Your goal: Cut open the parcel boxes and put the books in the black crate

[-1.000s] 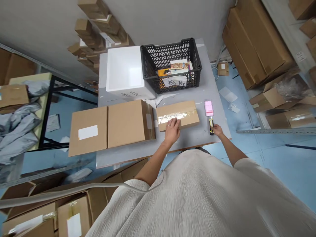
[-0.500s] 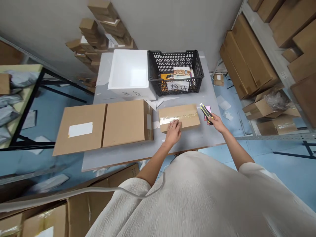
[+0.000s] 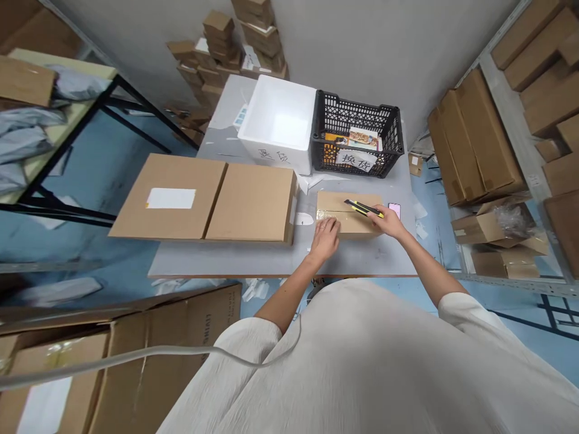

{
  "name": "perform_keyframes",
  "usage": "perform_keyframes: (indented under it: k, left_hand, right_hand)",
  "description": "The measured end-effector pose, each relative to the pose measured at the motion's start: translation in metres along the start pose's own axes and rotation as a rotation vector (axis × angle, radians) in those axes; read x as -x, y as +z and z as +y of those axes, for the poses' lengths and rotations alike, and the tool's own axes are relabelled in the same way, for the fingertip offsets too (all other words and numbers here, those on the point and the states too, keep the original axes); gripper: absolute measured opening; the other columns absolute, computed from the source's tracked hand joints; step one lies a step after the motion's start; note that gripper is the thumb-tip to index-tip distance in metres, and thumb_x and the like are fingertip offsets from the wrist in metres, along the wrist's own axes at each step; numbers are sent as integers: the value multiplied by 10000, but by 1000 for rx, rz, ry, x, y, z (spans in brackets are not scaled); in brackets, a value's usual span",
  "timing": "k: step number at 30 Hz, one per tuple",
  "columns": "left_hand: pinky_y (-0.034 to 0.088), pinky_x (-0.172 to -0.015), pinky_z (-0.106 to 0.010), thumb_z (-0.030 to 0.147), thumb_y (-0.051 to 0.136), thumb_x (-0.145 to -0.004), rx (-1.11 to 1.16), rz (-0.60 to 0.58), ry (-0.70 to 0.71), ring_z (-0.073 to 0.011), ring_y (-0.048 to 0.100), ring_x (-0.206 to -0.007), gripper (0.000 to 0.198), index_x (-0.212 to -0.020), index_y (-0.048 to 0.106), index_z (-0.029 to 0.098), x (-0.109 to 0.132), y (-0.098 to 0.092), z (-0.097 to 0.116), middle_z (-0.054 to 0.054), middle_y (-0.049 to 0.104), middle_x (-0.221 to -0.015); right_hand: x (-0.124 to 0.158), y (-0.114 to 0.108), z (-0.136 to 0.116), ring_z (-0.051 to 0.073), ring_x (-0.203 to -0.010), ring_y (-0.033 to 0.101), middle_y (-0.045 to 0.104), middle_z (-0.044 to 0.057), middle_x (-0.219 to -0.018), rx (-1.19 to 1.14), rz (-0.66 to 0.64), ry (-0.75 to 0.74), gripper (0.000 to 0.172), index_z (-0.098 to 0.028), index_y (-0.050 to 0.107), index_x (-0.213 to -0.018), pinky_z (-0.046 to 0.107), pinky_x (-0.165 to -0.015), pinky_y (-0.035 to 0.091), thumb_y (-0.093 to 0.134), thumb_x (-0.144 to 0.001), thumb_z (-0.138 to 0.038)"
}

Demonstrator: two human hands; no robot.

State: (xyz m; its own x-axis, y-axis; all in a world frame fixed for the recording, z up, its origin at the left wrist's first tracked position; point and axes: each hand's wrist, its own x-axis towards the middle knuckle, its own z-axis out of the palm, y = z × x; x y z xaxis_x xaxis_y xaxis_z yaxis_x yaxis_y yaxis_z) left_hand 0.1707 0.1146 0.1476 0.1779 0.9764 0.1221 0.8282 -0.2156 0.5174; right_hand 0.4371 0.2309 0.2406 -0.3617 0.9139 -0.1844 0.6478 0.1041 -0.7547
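My right hand (image 3: 387, 222) is closed around a yellow and black utility knife (image 3: 362, 208). Its tip points left, over the top of a small cardboard box (image 3: 365, 224) sealed with clear tape. On the near left part of that box lies my left hand (image 3: 325, 237), fingers extended over the taped top and slightly bent. A phone (image 3: 394, 210) with a lit pinkish screen lies on the table just right of my right hand.
Two larger cardboard boxes (image 3: 248, 202) stand at the left. Behind are a white foam box (image 3: 275, 154) and a black plastic crate (image 3: 330, 158) holding colourful packets. Shelves with cartons (image 3: 474, 138) line the right. A grey cable (image 3: 181, 349) crosses at lower left.
My right hand has moved left with the knife, from beside the small box to over its top, uncovering the phone. My left hand stays on the box. The view has shifted.
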Motion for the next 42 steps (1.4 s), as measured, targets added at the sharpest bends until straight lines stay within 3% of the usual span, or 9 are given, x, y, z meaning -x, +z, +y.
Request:
perform_keyframes:
  k: [4,6,10,15,30,42]
  left_hand:
    - [317,-1433,-593,100,554,-953,7,-5,23,-355,488,-1645,661,-1607,606,182,5,0,-1,-195,593,-1694]
    - [310,-1441,-591,94,558,-944,18,-13,32,-349,477,-1660,691,-1629,595,180,6,1,-3,-188,586,-1712]
    - [281,-1459,-609,82,584,-909,40,-25,52,-349,450,-1690,784,-1686,554,178,8,5,-7,-178,573,-1738]
    - [279,-1467,-617,72,604,-880,64,-50,77,-349,427,-1708,837,-1709,534,161,11,7,-12,-177,549,-1766]
    - [298,-1461,-611,86,578,-933,77,-53,96,-350,450,-1696,772,-1703,542,127,10,3,-12,-192,565,-1751]
    - [280,-1464,-613,86,562,-934,63,-53,81,-344,443,-1700,762,-1695,548,137,10,5,-12,-188,557,-1757]
  right_hand:
    - [-19,13,-22,304,-1052,798,876,89,-1206,270,-83,-149,408,-240,815,-1320,374,-935,573,660,-1077,-528]
    - [-27,21,-34,319,-1146,795,868,94,-1287,401,-134,-189,357,-250,816,-1349,375,-985,563,664,-1086,-437]
    - [-36,36,-56,315,-1201,788,861,89,-1330,570,-194,-220,334,-265,811,-1378,359,-980,551,642,-1117,-388]
    - [-39,49,-71,298,-1186,784,864,104,-1311,616,-219,-252,342,-243,812,-1374,331,-946,529,592,-1158,-390]
    - [-50,57,-67,304,-1268,770,839,126,-1396,637,-239,-297,363,-216,800,-1424,341,-1007,537,586,-1143,-296]
    - [-54,56,-78,293,-1230,769,845,126,-1365,690,-277,-320,325,-215,807,-1388,315,-955,505,602,-1144,-272]
